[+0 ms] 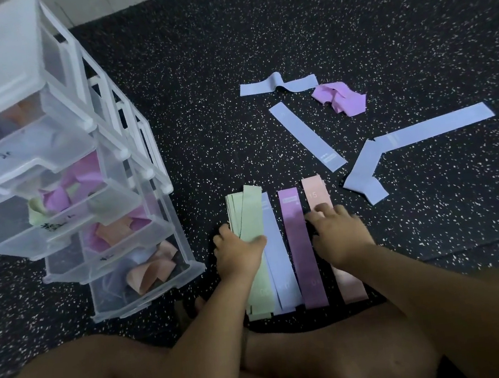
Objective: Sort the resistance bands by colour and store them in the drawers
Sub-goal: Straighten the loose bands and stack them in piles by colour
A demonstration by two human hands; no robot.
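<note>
On floor [346,17], left hand [239,250] grips green bands [249,208].

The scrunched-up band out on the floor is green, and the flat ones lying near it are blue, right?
Not quite. The head view shows the scrunched-up band is purple, not green. The flat bands lying near it are blue, just as you said.

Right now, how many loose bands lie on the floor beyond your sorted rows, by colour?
Blue bands: 4
Purple crumpled clump: 1 (may hold more than one band)
Total: 5
</note>
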